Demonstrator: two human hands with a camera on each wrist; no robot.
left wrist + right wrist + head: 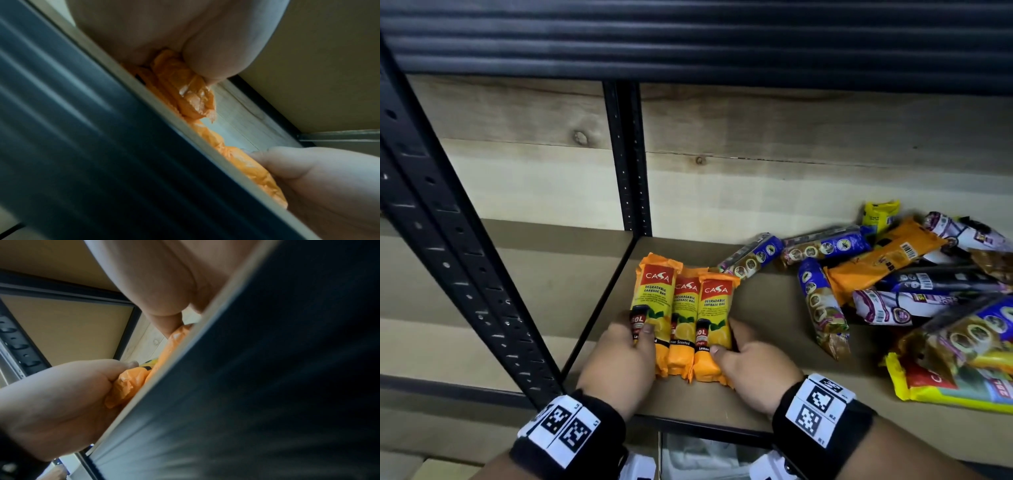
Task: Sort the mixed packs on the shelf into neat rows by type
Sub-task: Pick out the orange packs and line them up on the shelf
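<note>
On the shelf (763, 329), lower centre of the head view, I log three orange packs (683, 322) side by side and touching, labels up, printed "CASA Degradable Garbage Bag", their long sides running front to back. My left hand (619, 363) has its grip closed on the left pack of the three, thumb (645, 334) lying across its label; in the left wrist view the fingers (216, 53) curl over orange wrapper (191, 91). My right hand (753, 366) has its grip closed on the right pack, thumb on top near its lower end, fingers down its outer side; the right wrist view shows the same orange wrapper (127, 382) held at the shelf edge. At the right of the frame, well apart from the row, a loose heap of mixed packs (900, 281) lies overlapping at all angles: blue, purple-and-white, one orange, one yellow. A black perforated post (628, 157) stands at the back against pale wooden boards (791, 137).
</note>
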